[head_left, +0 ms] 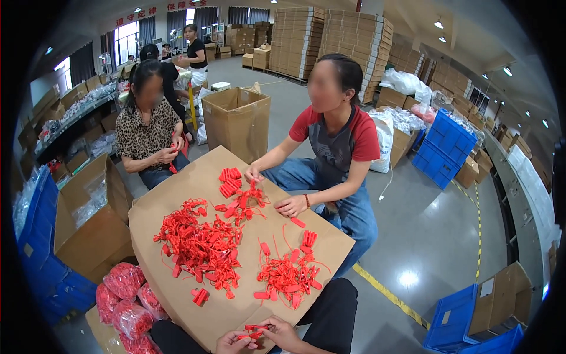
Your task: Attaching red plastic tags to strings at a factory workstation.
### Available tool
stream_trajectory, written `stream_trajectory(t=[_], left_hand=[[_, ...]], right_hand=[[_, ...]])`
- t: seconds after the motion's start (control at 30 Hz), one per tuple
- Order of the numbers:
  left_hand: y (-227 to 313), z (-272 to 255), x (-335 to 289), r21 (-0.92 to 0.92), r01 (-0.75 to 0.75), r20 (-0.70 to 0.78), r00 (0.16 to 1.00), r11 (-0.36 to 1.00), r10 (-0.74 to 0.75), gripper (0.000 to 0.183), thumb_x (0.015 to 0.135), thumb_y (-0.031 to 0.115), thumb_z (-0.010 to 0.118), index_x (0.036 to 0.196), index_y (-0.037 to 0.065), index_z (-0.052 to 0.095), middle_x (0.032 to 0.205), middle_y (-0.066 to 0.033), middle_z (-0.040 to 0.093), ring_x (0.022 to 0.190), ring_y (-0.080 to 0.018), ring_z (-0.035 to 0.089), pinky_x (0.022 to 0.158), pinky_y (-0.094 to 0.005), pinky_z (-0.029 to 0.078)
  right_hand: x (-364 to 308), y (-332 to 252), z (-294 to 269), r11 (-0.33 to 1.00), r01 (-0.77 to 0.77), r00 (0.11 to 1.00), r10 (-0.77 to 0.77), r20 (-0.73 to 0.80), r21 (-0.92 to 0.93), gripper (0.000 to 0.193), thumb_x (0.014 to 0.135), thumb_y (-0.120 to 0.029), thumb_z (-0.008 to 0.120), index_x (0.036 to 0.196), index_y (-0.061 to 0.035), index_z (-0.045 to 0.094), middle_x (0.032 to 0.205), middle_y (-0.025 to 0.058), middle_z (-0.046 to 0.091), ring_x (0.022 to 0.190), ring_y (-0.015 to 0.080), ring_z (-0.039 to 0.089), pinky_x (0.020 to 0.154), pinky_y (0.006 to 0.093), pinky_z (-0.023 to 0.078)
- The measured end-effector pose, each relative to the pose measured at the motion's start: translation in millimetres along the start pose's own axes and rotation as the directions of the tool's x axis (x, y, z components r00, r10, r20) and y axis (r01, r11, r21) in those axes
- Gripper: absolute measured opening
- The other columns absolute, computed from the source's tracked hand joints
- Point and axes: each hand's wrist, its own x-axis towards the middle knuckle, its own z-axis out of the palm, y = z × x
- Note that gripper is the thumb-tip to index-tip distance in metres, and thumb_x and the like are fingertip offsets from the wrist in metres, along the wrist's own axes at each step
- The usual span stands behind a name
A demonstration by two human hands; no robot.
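Note:
Close to the table's near edge, my left hand (232, 343) and my right hand (280, 334) both pinch small red plastic tags (256, 328). The tags lie side by side between my fingertips; how many is hidden. Just beyond my hands on the cardboard tabletop (247, 310) spreads a loose pile of red tags with thin tails (290, 274). A small stacked bundle of tags (200, 296) sits to its left. Farther left is a larger tangled heap of the same tags (203, 245).
Across the table, a person in a red-sleeved shirt (336, 135) handles tags; another in a leopard-print top (147, 130) holds some too. Bagged red pieces (127, 295) lie left of my legs. A tall cardboard box (236, 127) and blue crates (445, 147) stand around.

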Motion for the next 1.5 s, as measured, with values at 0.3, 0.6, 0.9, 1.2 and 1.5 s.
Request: stream_trajectory(t=[0.3, 0.6, 0.9, 1.2, 1.5], left_hand=[[5.1, 26.5, -7.0, 0.706, -0.318, -0.063, 0.861, 0.632, 0.505, 0.013, 0.072, -0.001, 0.066, 0.084, 0.003, 0.062, 0.092, -0.0055, 0.053, 0.078, -0.0121, 0.056, 0.064, -0.0217, 0.047], [7.0, 18.4, -10.5, 0.776, -0.400, 0.116, 0.850, 0.488, 0.514, 0.014, 0.075, 0.003, 0.064, 0.088, 0.002, 0.061, 0.092, -0.0105, 0.054, 0.075, -0.0139, 0.057, 0.063, -0.0209, 0.047], [5.9, 9.3, -13.4, 0.756, -0.216, -0.005, 0.942, 0.619, 0.335, 0.029, 0.075, 0.011, 0.068, 0.101, 0.002, 0.058, 0.080, -0.0029, 0.060, 0.067, -0.0074, 0.055, 0.059, -0.0209, 0.045], [13.3, 7.3, -21.2, 0.554, -0.119, -0.059, 0.982, 0.824, 0.182, 0.018, 0.081, 0.008, 0.062, 0.095, -0.002, 0.060, 0.080, -0.0044, 0.062, 0.068, -0.0067, 0.057, 0.060, -0.0192, 0.047], [35.0, 25.9, -32.9, 0.651, -0.295, 0.057, 0.938, 0.699, 0.342, 0.018, 0.079, 0.005, 0.062, 0.095, -0.002, 0.059, 0.087, -0.0067, 0.060, 0.076, -0.0117, 0.059, 0.067, -0.0226, 0.047]], right_hand=[[-14.8, 15.3, 18.6, 0.841, -0.098, 0.989, 0.024, 0.144, 0.532, 0.021, 0.086, -0.004, 0.054, 0.107, -0.0008, 0.055, 0.095, 0.0006, 0.056, 0.084, 0.0057, 0.054, 0.074, 0.0198, 0.045], [-23.0, -14.8, 8.2, 0.806, -0.159, 0.979, 0.054, 0.195, 0.571, 0.020, 0.085, -0.004, 0.056, 0.104, 0.0007, 0.052, 0.094, 0.0048, 0.060, 0.085, 0.0085, 0.056, 0.076, 0.0215, 0.046], [-20.1, -7.5, 12.8, 0.789, -0.107, 0.986, 0.008, 0.165, 0.605, 0.014, 0.085, -0.003, 0.056, 0.098, 0.0005, 0.056, 0.089, 0.0042, 0.060, 0.079, 0.0075, 0.056, 0.070, 0.0218, 0.047], [-17.7, -9.2, 9.9, 0.758, -0.214, 0.944, -0.002, 0.329, 0.616, 0.020, 0.085, -0.003, 0.055, 0.105, -0.0002, 0.054, 0.097, 0.0061, 0.058, 0.083, 0.0105, 0.057, 0.074, 0.0232, 0.048], [-18.1, -6.0, 33.6, 0.927, 0.050, 0.840, 0.162, 0.517, -0.371, 0.025, 0.076, -0.014, 0.066, 0.097, -0.0033, 0.057, 0.095, 0.0103, 0.055, 0.084, 0.0221, 0.056, 0.073, 0.0299, 0.046]])
